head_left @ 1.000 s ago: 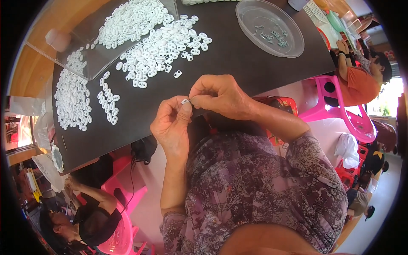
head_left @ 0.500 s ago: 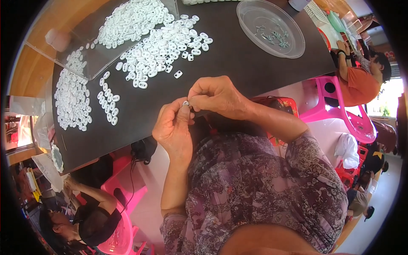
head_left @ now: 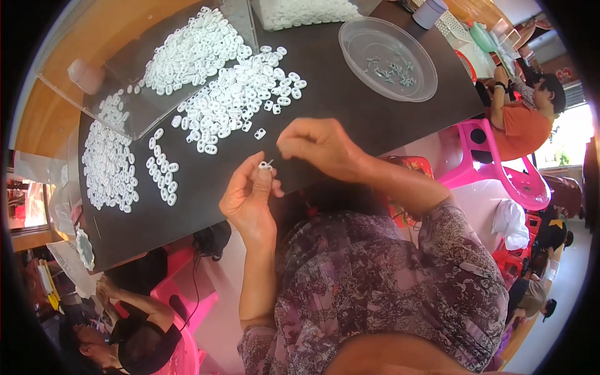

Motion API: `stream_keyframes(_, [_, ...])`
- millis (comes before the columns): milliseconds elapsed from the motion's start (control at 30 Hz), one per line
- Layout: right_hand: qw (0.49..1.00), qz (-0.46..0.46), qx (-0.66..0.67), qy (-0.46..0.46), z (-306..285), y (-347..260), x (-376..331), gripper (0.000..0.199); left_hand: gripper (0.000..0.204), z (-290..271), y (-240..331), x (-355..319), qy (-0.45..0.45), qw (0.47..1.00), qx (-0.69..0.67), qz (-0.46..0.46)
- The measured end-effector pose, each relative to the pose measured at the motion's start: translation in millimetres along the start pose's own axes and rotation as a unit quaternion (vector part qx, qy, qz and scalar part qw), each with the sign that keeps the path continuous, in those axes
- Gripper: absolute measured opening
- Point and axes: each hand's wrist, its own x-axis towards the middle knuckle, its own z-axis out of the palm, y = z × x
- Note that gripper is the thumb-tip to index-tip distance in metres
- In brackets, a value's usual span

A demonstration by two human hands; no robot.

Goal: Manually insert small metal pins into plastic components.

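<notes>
Between the thumb and fingers of my left hand point(head_left: 249, 203) is a small white oval plastic piece point(head_left: 264, 166), with a thin grey metal pin point(head_left: 270, 162) sticking up out of it. My right hand point(head_left: 326, 147) hovers just to the right, apart from the piece, its fingers curled and pressed together; whatever may be in them is hidden. Beyond my hands lies a heap of similar white two-holed pieces point(head_left: 228, 103), and one stray piece point(head_left: 260, 134) rests closest to my fingers. A round clear plastic dish point(head_left: 427, 90) holds several small grey pins point(head_left: 392, 72).
At the left of the dark table point(head_left: 187, 228) lie another heap of white pieces point(head_left: 107, 165) and a small cluster point(head_left: 164, 170). A clear plastic box point(head_left: 134, 132) lies tilted by the heaps. A bag of white pieces point(head_left: 306, 14) lies behind. Other people sit at both sides.
My right hand has come away from the white piece, leaving the pin showing in it. My left hand still grips the piece, slightly lower. The whole view has shifted a little.
</notes>
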Motion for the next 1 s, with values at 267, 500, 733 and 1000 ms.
stream_keyframes(267, [0.873,-0.255,-0.381,0.165,-30.6,38.3,48.0,0.011,0.022,-3.1,1.1,4.0,0.0,1.0,-0.014,0.0])
stream_keyframes(500, [0.828,-0.292,-0.457,0.142,-24.7,46.6,50.9,0.009,0.021,-3.7,1.9,5.3,0.006,1.0,-0.011,-0.008])
stream_keyframes(733, [0.853,-0.261,-0.425,0.152,-30.5,38.6,41.5,0.005,0.021,-5.4,2.8,4.3,-0.003,1.0,-0.019,-0.012])
stream_keyframes(1000, [0.856,-0.257,-0.433,0.116,-21.8,40.1,38.5,0.004,0.019,-3.1,3.7,5.4,0.005,1.0,-0.017,-0.024])
